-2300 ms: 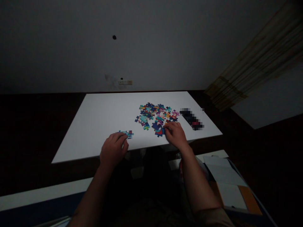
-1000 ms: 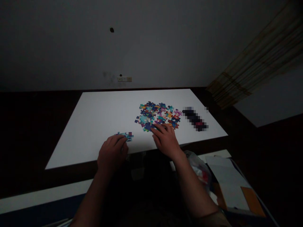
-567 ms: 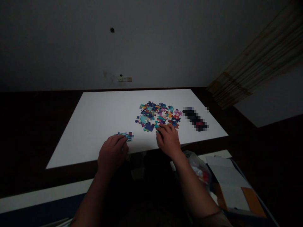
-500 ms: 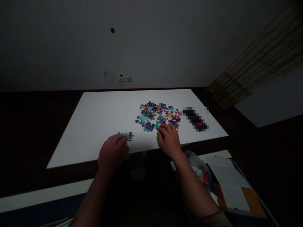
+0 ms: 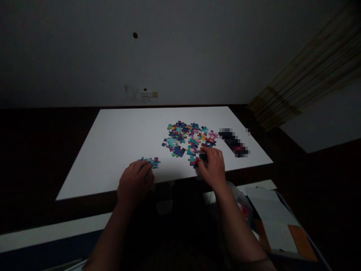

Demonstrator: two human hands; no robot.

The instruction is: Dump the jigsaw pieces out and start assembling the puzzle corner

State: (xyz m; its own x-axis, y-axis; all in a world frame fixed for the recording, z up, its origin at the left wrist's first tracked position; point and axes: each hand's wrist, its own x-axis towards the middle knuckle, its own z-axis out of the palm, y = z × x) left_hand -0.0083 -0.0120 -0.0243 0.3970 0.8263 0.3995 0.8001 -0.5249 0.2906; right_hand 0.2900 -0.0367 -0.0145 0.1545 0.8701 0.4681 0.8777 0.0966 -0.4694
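My left hand (image 5: 135, 180) rests at the table's near edge, its fingers curled over a small strip of joined jigsaw puzzle pieces (image 5: 155, 162). Part of that strip is covered by the fingers. To the right, my right hand (image 5: 213, 165) is at the near side of a loose heap of colourful jigsaw pieces (image 5: 172, 142). A dark puzzle piece (image 5: 203, 156) shows between its thumb and bent fingers, mostly hidden. Beside the thumb lies a red and teal puzzle piece (image 5: 193, 161), flat on the table.
The white table (image 5: 121, 131) carries a blurred-out dark object (image 5: 233, 143) right of the heap. Below its near edge on the right are a clear plastic bag (image 5: 245, 207) and a grey and orange open carton (image 5: 276, 218). A wall with sockets (image 5: 149, 94) stands behind.
My right hand has moved to the right and slightly nearer, and the red and teal piece now shows by its thumb. My left hand stays on the joined pieces.
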